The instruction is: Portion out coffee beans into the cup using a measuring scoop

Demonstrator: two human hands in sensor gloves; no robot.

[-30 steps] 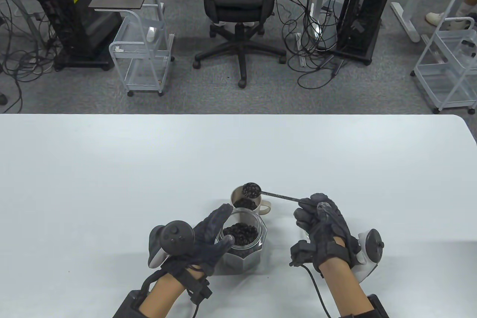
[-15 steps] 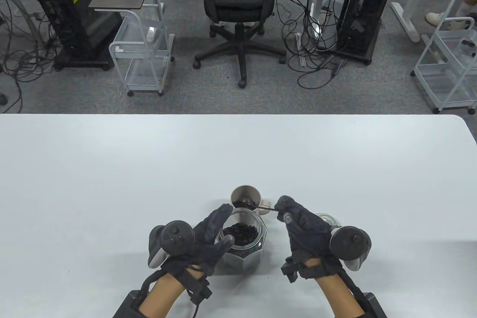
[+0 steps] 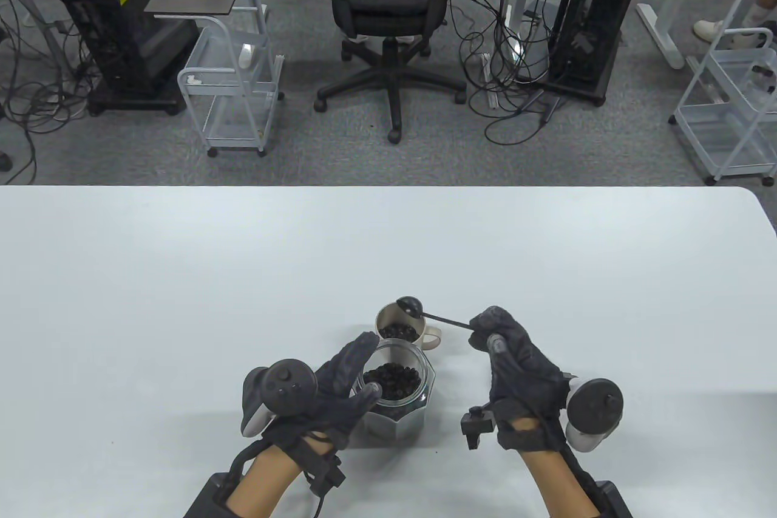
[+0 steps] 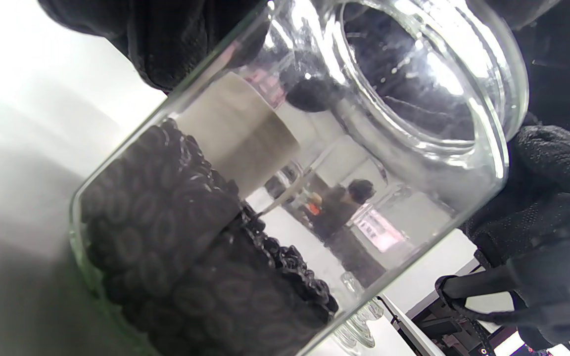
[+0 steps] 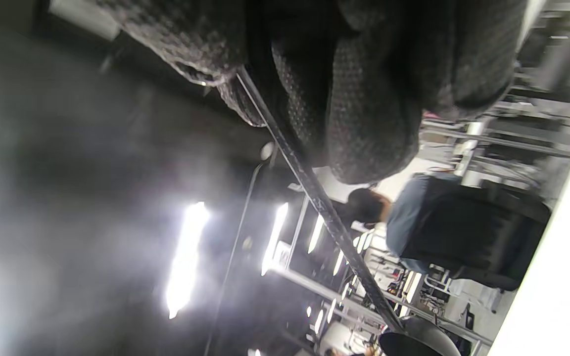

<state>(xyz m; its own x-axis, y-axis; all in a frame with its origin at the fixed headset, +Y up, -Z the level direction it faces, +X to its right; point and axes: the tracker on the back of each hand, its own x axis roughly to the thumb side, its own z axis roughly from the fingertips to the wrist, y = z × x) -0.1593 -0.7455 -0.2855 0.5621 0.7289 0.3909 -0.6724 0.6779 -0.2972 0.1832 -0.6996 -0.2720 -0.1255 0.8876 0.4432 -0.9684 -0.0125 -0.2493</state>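
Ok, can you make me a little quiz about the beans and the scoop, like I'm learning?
1. True or false: the left hand grips the glass jar.
2. Which hand pinches the scoop handle? A) left B) right hand
3. Fill in: the scoop bowl is over the far rim of the ____.

Key:
1. True; its fingers wrap the jar.
2. B.
3. cup, which already has beans in it.
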